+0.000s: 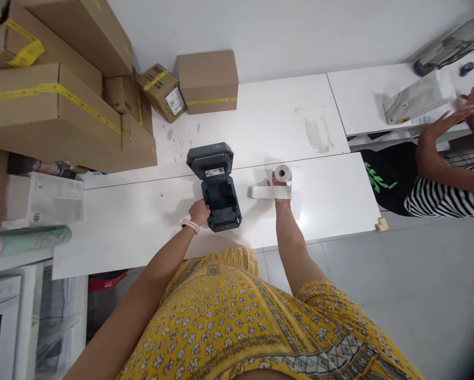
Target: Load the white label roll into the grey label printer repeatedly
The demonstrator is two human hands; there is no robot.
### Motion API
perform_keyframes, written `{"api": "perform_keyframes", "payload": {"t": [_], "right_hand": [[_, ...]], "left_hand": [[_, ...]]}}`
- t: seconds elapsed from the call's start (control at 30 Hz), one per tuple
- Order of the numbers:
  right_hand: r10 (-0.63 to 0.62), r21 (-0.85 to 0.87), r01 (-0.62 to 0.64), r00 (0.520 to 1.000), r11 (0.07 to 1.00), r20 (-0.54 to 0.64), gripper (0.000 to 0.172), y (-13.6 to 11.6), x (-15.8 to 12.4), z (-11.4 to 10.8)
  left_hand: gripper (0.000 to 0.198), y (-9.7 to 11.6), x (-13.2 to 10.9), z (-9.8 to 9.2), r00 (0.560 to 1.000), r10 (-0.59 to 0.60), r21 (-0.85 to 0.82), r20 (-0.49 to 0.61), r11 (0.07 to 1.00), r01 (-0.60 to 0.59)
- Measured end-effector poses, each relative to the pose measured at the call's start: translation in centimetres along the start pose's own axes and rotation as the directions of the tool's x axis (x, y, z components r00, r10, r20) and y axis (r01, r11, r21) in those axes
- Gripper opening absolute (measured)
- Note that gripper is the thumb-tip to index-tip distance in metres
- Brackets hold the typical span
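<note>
A dark grey label printer lies on the white table in front of me, its lid raised and its inner bay showing nothing loaded. My left hand, with a pink band at the wrist, is closed against the printer's left side edge; part of its fingers is hidden there. To the right of the printer, my right hand holds a white label roll. A strip of labels runs from it leftward across my fingers, its end curled and apart from the printer.
Cardboard boxes with yellow tape are stacked at the left, and two smaller ones stand against the wall. A green bottle lies at the far left. Another person's arms and a white box are at the right.
</note>
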State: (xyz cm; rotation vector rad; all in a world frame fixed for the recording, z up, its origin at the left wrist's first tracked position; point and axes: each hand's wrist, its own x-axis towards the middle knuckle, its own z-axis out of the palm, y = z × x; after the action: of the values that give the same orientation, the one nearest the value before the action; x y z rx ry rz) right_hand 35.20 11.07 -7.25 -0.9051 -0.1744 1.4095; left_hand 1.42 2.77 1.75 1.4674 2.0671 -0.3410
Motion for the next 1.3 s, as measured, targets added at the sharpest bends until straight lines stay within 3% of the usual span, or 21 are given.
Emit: {"api": "perform_keyframes", "payload": {"t": [0.13, 0.23, 0.33, 0.4, 0.47, 0.5, 0.53, 0.57, 0.63, 0.67, 0.77, 0.87, 1.03, 1.2, 1.3], "right_hand": [[-0.049, 0.087, 0.057, 0.994, 0.995, -0.093, 0.035, -5.6, 1.8, -0.5], [-0.118, 0.062, 0.123, 0.989, 0.990, -0.087, 0.033, -10.6, 1.8, 0.2], [-0.218, -0.066, 0.221, 0.975, 0.973, 0.052, 0.037, -13.9, -0.4, 2.5], [-0.215, -0.288, 0.283, 0.945, 0.915, 0.248, 0.039, -14.0, -2.5, 4.9], [-0.074, -0.585, 0.374, 0.879, 0.720, 0.471, 0.038, -12.0, -4.5, 8.1], [0.030, -0.692, 0.464, 0.819, 0.553, 0.572, 0.043, -10.4, -5.4, 9.8], [0.112, -0.714, 0.494, 0.780, 0.496, 0.616, 0.053, -8.3, -6.3, 11.6], [0.183, -0.725, 0.528, 0.739, 0.443, 0.649, 0.063, -6.1, -7.0, 13.4], [0.443, -0.657, 0.747, 0.556, 0.105, 0.703, 0.076, -1.6, -8.1, 16.7], [0.522, -0.580, 0.814, 0.508, -0.032, 0.685, 0.075, 0.5, -8.4, 17.9], [0.646, -0.417, 0.866, 0.487, -0.274, 0.588, 0.071, 4.8, -8.8, 19.8], [0.653, -0.364, 0.865, 0.501, -0.346, 0.568, 0.067, 6.7, -8.2, 19.0], [0.639, -0.361, 0.852, 0.524, -0.381, 0.563, 0.073, 8.5, -7.0, 15.9], [0.617, -0.348, 0.857, 0.515, -0.380, 0.594, 0.071, 10.2, -6.9, 13.7], [0.563, -0.391, 0.862, 0.507, -0.323, 0.653, 0.069, 10.8, -8.8, 12.6]], "left_hand": [[0.028, -0.2, 0.2, 0.3, 1.000, 0.015, 0.004, -0.006, 1.000, -0.015], [0.028, -0.2, 0.3, 0.3, 1.000, 0.009, 0.003, -0.008, 1.000, -0.009], [0.028, -0.2, 0.2, 0.3, 1.000, 0.005, -0.011, -0.006, 1.000, -0.005], [0.028, -0.1, 0.1, 0.2, 1.000, 0.009, -0.025, -0.007, 1.000, -0.009], [0.029, -0.1, 0.1, 0.0, 1.000, 0.011, -0.037, -0.007, 0.999, -0.012], [0.030, -0.1, 0.1, 0.0, 1.000, 0.008, -0.043, -0.006, 0.999, -0.009], [0.030, -0.2, 0.1, -0.1, 1.000, 0.004, -0.049, -0.001, 0.999, -0.004], [0.030, -0.2, 0.1, -0.2, 1.000, 0.002, -0.058, 0.008, 0.998, -0.001], [0.031, -0.4, 0.1, -0.3, 1.000, 0.002, -0.083, 0.022, 0.997, -0.001], [0.031, -0.5, 0.1, -0.4, 1.000, 0.007, -0.098, 0.026, 0.995, -0.004], [0.031, -0.7, 0.0, -0.5, 0.999, 0.011, -0.141, 0.037, 0.990, -0.006], [0.030, -0.8, -0.1, -0.5, 0.999, -0.004, -0.169, 0.046, 0.986, 0.012], [0.024, -0.9, -0.1, -0.4, 0.999, -0.005, -0.184, 0.032, 0.983, 0.011], [0.023, -0.9, 0.0, -0.5, 0.999, -0.004, -0.215, 0.035, 0.977, 0.011], [0.023, -1.0, 0.0, -0.4, 0.999, -0.005, -0.231, 0.033, 0.973, 0.013]]}}
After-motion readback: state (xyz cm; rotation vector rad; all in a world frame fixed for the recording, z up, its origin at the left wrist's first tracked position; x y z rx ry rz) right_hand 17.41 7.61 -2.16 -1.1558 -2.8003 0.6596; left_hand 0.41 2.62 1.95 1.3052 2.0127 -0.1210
